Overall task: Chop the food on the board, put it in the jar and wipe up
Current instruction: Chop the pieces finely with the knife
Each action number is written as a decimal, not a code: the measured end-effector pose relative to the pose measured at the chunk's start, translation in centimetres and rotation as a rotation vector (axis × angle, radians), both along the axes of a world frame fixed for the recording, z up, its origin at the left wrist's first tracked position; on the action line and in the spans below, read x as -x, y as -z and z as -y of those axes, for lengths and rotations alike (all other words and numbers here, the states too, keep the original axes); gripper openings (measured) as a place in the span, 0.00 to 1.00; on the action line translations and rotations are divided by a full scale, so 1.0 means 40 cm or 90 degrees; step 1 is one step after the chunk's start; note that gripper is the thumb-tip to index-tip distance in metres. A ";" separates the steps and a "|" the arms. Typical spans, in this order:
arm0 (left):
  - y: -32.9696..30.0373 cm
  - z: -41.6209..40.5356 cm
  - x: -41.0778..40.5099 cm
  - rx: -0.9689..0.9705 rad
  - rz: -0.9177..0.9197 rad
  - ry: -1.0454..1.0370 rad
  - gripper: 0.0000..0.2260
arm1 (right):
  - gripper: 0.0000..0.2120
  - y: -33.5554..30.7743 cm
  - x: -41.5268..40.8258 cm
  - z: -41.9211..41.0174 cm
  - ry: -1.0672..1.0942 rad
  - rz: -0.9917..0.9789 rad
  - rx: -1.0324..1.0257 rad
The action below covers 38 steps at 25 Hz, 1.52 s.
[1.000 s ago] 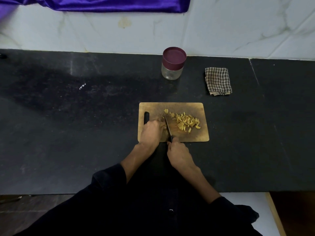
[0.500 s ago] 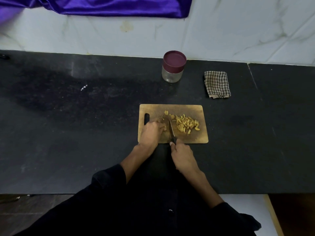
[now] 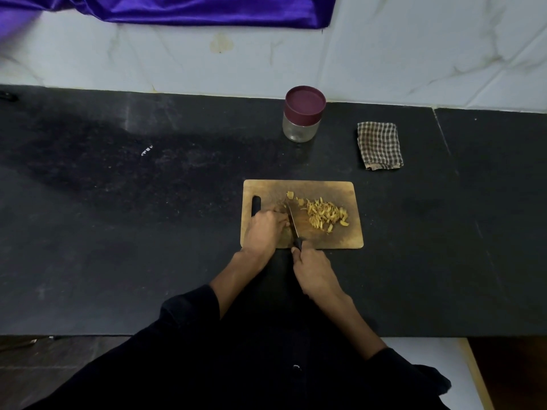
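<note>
A wooden chopping board lies on the black counter. A pile of yellow chopped strips sits on its right half, with a few loose bits at its far edge. My right hand grips the black handle of a knife, whose blade points away across the board. My left hand rests on the board's left half, fingers curled over a piece of food just left of the blade; that piece is mostly hidden. A glass jar with a maroon lid, closed, stands beyond the board.
A folded checked cloth lies to the right of the jar. The white marble wall rises behind the counter, with purple fabric hanging at its top. The counter's front edge runs just before my body.
The view has tilted slightly, so the board sits a little lower in the frame. The knife blade has stayed beside my left fingertips with small cutting movements. The pile looks unchanged.
</note>
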<state>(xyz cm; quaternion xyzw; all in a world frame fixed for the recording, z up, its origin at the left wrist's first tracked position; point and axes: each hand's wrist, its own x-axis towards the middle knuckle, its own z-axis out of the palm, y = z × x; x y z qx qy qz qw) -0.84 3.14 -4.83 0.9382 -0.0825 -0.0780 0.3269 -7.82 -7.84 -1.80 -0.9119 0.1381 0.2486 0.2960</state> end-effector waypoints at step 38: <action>-0.018 -0.014 0.010 0.064 0.038 -0.023 0.08 | 0.13 -0.009 0.011 -0.009 0.002 -0.022 0.004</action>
